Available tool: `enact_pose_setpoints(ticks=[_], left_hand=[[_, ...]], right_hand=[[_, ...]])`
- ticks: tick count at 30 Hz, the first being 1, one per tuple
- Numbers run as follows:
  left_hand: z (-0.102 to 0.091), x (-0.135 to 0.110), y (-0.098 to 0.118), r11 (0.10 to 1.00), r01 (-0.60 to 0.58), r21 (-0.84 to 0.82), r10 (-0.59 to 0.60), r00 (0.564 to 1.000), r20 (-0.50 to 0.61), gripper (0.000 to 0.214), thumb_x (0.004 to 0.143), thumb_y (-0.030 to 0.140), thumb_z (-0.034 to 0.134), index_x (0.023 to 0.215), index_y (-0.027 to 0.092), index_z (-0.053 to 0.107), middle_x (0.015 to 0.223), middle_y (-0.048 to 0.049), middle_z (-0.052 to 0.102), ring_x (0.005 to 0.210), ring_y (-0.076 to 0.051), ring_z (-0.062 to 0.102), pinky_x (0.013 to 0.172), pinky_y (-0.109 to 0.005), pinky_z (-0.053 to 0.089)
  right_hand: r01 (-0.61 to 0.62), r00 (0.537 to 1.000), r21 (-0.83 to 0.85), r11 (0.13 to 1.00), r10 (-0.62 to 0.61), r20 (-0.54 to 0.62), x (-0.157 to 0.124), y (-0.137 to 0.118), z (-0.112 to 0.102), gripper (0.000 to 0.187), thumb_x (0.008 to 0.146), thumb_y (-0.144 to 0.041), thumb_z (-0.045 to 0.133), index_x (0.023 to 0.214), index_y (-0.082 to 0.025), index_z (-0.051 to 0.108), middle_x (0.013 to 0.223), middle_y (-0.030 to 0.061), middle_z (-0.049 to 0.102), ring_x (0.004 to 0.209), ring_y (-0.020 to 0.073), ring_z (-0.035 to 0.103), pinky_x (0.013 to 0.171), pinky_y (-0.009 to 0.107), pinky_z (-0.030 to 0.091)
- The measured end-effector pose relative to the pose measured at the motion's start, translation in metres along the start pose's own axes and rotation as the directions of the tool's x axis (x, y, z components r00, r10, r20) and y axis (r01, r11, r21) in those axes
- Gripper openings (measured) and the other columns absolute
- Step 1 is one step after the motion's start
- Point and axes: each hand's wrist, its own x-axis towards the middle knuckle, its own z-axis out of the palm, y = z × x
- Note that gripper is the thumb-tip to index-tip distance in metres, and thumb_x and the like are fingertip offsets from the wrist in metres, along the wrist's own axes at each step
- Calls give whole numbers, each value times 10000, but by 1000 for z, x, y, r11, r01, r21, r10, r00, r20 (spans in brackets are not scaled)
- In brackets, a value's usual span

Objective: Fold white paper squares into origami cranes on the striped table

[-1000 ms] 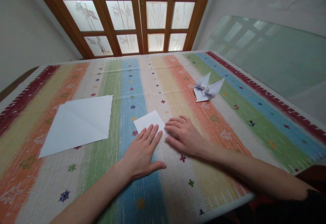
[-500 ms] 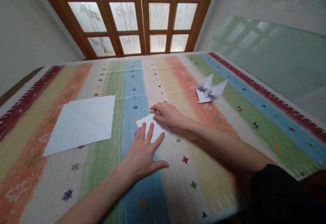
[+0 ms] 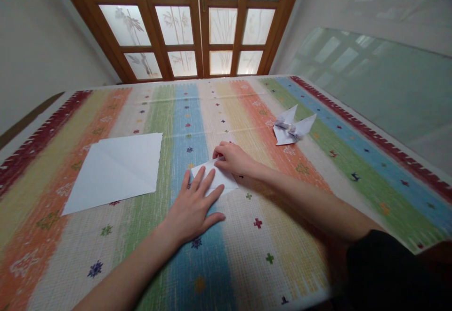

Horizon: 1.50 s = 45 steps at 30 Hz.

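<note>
A small piece of folded white paper (image 3: pixel 224 179) lies on the striped tablecloth in front of me. My left hand (image 3: pixel 192 207) rests on its left part with the fingers spread and flat. At the paper's far edge, my right hand (image 3: pixel 233 158) has its fingers curled and pinched on the paper, the thumb on top. The fingertips of the right hand partly hide that edge. How the layers are folded there cannot be made out.
Larger white paper sheets (image 3: pixel 116 172) lie flat to the left. A folded white paper figure (image 3: pixel 290 127) with two raised points stands at the right. The striped tablecloth (image 3: pixel 141 254) covers the table, with wood-framed glass doors (image 3: pixel 201 33) beyond.
My left hand has shifted slightly left and down across the paper. The right hand's fingers have curled in more tightly at the far edge. The view has moved slightly.
</note>
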Motion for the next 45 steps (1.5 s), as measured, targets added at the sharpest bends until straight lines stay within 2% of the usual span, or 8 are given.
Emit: enact_pose_setpoints(ticks=[5, 9, 12, 15, 19, 25, 35, 45], left_hand=[[-9, 1, -9, 996, 50, 71, -42, 993, -108, 499, 903, 569, 524, 1252, 219, 596, 1508, -149, 409, 1423, -408, 275, 1137, -660, 159], [-10, 2, -16, 991, 110, 72, -94, 977, -189, 474, 923, 516, 513, 1277, 207, 576, 1493, -142, 438, 1398, -390, 331, 1131, -642, 203], [-6, 4, -25, 992, 119, 49, -108, 978, -176, 432, 974, 440, 426, 1311, 206, 561, 1470, -118, 482, 1387, -364, 366, 1122, -622, 235], [-4, 4, -36, 998, 68, -6, -69, 995, -66, 420, 1004, 355, 345, 1358, 220, 528, 1467, -83, 498, 1384, -325, 391, 1117, -588, 271], [-6, 1, -51, 990, 29, -140, -23, 999, 48, 460, 1023, 318, 276, 1458, 228, 392, 1511, -57, 443, 1417, -248, 363, 1150, -529, 267], [-7, -3, -66, 978, 25, -206, -13, 998, 61, 450, 1022, 306, 264, 1428, 208, 433, 1510, -67, 443, 1424, -211, 356, 1175, -501, 250], [-6, -5, -71, 987, 37, -155, -31, 999, 45, 451, 1013, 362, 310, 1393, 205, 495, 1529, -91, 410, 1435, -248, 334, 1170, -528, 259], [-9, -5, -72, 991, 26, -130, -13, 995, 100, 457, 1006, 377, 333, 1420, 247, 475, 1554, -75, 362, 1447, -260, 307, 1165, -552, 244]], right_hand=[[-72, 993, 79, 994, 78, -83, -10, 3, -1, 117, 836, -110, 558, 825, -159, 663, 796, 51, 689, 750, 165, 603, 700, 279, 415], [-219, 948, 261, 940, 269, -172, -25, 2, 3, 138, 824, -73, 516, 845, -165, 617, 705, 23, 647, 655, 146, 580, 629, 267, 394], [-277, 933, 515, 811, 355, -57, -42, -3, 9, 170, 840, -84, 484, 950, -171, 580, 612, -18, 596, 563, 134, 572, 565, 250, 400], [-221, 973, 633, 741, 216, 87, -60, -7, 12, 193, 900, -137, 437, 1010, -171, 592, 641, -8, 620, 578, 132, 598, 581, 251, 439], [32, 999, 492, 870, -35, -2, -71, -5, 9, 254, 838, -86, 507, 1025, -167, 659, 864, 43, 687, 768, 140, 613, 743, 281, 465], [250, 966, 347, 904, -256, -29, -62, 3, 10, 214, 878, -135, 572, 1047, -169, 698, 972, 72, 638, 837, 140, 585, 795, 285, 470], [355, 915, 207, 912, -384, 126, -50, 15, -1, 395, 818, -288, 737, 1187, -184, 645, 1195, 110, 587, 1054, 196, 563, 931, 339, 462], [485, 874, 218, 847, -480, -81, -45, 14, 3, 227, 963, -279, 518, 1044, -165, 697, 1082, 108, 649, 966, 174, 606, 866, 329, 495]])
